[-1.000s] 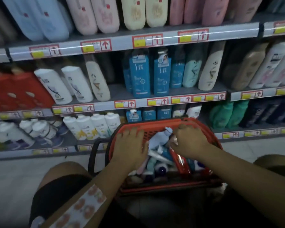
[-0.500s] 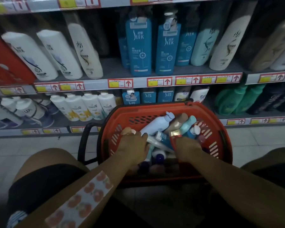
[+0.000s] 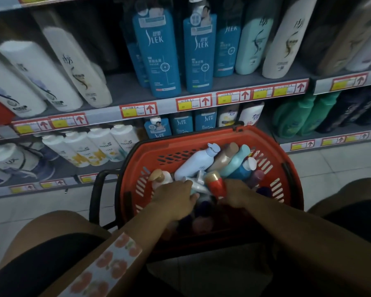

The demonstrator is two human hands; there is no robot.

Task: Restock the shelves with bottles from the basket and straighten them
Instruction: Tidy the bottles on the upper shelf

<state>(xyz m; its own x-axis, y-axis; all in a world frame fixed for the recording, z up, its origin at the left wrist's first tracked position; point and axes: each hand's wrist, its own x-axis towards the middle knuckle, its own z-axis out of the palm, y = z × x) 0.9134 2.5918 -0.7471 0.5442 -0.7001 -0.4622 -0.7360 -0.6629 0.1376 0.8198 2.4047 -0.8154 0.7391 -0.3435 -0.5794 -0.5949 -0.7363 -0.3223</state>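
Stage: early, by the look of it; picking not yet finished, nothing lifted clear of the basket (image 3: 210, 138).
Basket: red, on the floor between the knees, at 6 o'clock from the blue bottles (image 3: 159, 54) on the middle shelf (image 3: 116, 113); loaded with bottles lying jumbled.
Load: pale blue bottle (image 3: 196, 163), tan bottle (image 3: 224, 157) and teal bottle (image 3: 236, 161) leaning side by side toward 1 o'clock; red bottle (image 3: 216, 183) with a gold cap at the centre; pump bottle (image 3: 160, 179) with a gold top at 9 o'clock inside the rim; darker ones underneath, hard to tell apart.
Left hand (image 3: 176, 200): down in the heap, back up, fingers curled over a white tube (image 3: 196, 185); real hold or mere touch, cannot tell.
Right hand (image 3: 237, 195): low in the heap at 3 o'clock from the red bottle, just beside it; fingers buried, grip cannot be told.
Shelves: gap on the middle shelf at 9 o'clock from the blue bottles; white bottles (image 3: 41, 76) beyond it look tilted, though the wide lens may account for some of that.
Done: little or nothing that shows.
Left: nearly the whole basket to place, then straightening.
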